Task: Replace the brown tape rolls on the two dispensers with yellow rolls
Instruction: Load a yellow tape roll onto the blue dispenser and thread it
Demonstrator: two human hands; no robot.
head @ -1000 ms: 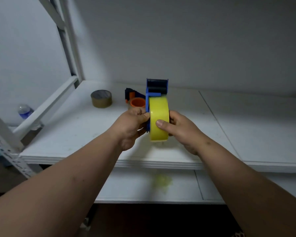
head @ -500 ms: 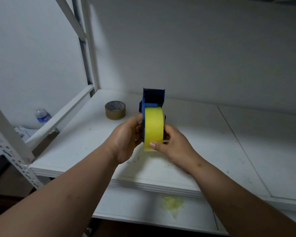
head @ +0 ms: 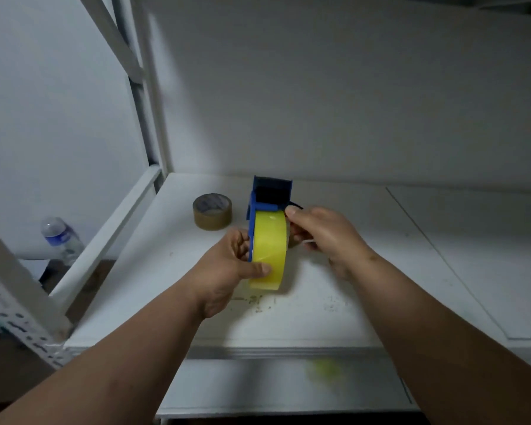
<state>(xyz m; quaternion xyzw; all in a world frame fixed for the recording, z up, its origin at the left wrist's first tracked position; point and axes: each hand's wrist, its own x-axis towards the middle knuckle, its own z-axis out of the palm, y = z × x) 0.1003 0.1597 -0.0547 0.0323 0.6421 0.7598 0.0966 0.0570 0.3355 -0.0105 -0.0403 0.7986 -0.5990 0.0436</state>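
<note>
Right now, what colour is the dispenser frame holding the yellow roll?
Blue dispenser frame, clearest in the head view.

You have one yellow roll (head: 269, 250) on one blue dispenser (head: 272, 193) between your fingers, one brown roll (head: 212, 211) beyond your left fingers, and one bottle (head: 60, 237).

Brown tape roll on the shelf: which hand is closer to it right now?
Left. The left hand grips the yellow roll just in front of the brown tape roll. The right hand is on the far side of the blue dispenser, farther away.
</note>
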